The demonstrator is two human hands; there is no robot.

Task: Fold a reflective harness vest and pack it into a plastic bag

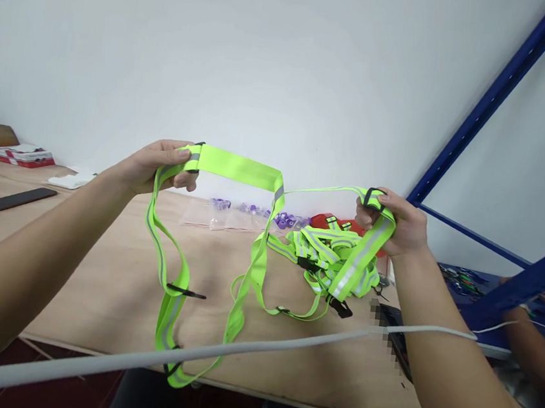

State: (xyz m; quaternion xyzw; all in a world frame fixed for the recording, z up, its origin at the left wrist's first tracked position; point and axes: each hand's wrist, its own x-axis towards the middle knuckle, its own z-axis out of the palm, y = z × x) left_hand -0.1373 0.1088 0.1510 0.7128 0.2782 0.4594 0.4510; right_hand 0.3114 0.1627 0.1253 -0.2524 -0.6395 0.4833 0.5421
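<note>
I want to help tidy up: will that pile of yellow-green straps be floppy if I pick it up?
The pile of straps looks floppy, since they fold and loop. It may come up tangled, because they overlap. Its unbent black buckle is probably stiffer.

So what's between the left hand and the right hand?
Lime-green fabric strapping with grey stripes stretches from the left hand to the right hand in the head view.

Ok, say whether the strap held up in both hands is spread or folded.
Spread: the yellow-green strap is held up between the left fingers and right fingers, set wide apart, with loops hanging open.
</note>
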